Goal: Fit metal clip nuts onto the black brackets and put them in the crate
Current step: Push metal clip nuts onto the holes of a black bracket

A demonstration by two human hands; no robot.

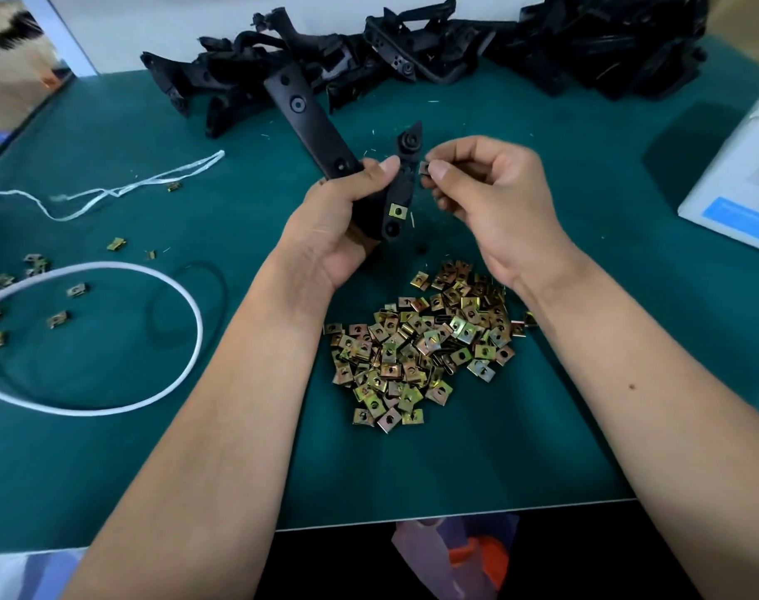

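My left hand (347, 218) grips a black bracket (308, 119) above the green table, its long arm pointing up and left. One brass clip nut (397, 210) sits fitted on the bracket's lower tab. My right hand (486, 188) pinches another clip nut (424, 168) between thumb and forefinger, right beside the bracket's upper tab (410, 142). A heap of loose clip nuts (421, 344) lies on the table between my forearms. No crate is in view.
A pile of black brackets (434, 49) runs along the far edge. White string (109, 190), a white cord loop (152, 279) and scattered clip nuts (57, 318) lie at the left. A white box (741, 184) stands at the right. The table's near edge (455, 511) is close.
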